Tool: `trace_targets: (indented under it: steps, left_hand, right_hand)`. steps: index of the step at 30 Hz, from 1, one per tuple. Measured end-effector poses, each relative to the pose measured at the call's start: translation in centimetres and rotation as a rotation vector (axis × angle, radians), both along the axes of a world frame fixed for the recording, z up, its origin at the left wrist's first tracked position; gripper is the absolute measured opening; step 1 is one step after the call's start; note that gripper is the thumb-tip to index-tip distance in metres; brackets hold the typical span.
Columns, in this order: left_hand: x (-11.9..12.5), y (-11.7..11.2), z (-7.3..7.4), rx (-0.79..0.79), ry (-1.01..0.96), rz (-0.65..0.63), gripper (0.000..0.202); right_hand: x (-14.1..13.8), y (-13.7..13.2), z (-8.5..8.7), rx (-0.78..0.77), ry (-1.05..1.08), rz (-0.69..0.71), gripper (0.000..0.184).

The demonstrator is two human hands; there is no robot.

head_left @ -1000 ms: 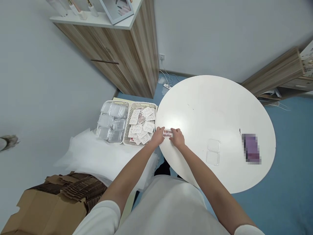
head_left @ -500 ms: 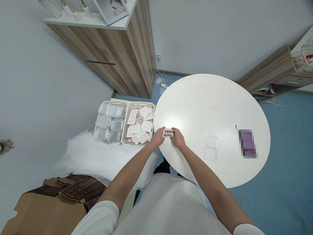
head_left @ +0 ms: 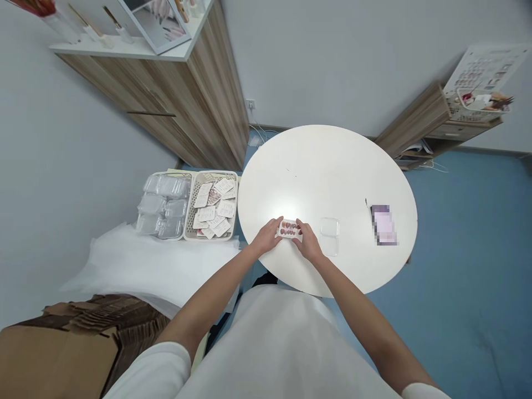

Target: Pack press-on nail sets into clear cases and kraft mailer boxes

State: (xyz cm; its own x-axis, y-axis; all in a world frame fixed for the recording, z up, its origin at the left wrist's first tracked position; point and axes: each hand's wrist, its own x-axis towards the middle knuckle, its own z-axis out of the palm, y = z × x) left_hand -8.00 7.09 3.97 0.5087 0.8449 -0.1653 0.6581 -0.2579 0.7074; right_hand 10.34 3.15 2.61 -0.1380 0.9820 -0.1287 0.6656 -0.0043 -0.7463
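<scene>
At 7 o'clock on the round white surface [head_left: 328,166], near its edge, left hand [head_left: 268,237] and right hand [head_left: 310,246] hold a nail card [head_left: 290,229] between them, fingers pinched shut on its left and right ends; can't tell if it's lifted or resting. Clear plastic case [head_left: 330,236] lies just beside the right hand at 3 o'clock, purple item [head_left: 384,224] further out the same way. Off the surface at 9 o'clock: card basket [head_left: 210,239], then clear-case basket [head_left: 170,173].
</scene>
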Motion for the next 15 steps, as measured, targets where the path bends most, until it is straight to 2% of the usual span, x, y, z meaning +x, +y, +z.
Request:
trace_targets:
  steps: [3,8,11,15]
  left_hand:
    - [2.9,-2.0,0.1,0.035,-0.019,-0.044,0.065]
    - [8.1,-5.2,-0.2,-0.001,-0.032,-0.061,0.068]
    - [10.6,-6.6,-0.7,-0.023,-0.038,-0.052,0.069]
    - [12.6,-7.8,-1.5,-0.054,-0.007,-0.037,0.066]
  right_hand:
    - [3.4,-2.4,0.0,0.017,0.007,0.009,0.066]
    - [8.9,-5.8,-0.6,0.011,0.009,0.000,0.065]
    - [11.4,-7.0,-1.0,-0.004,0.017,0.001,0.065]
    - [13.8,-7.8,-1.6,-0.044,0.020,0.050,0.063]
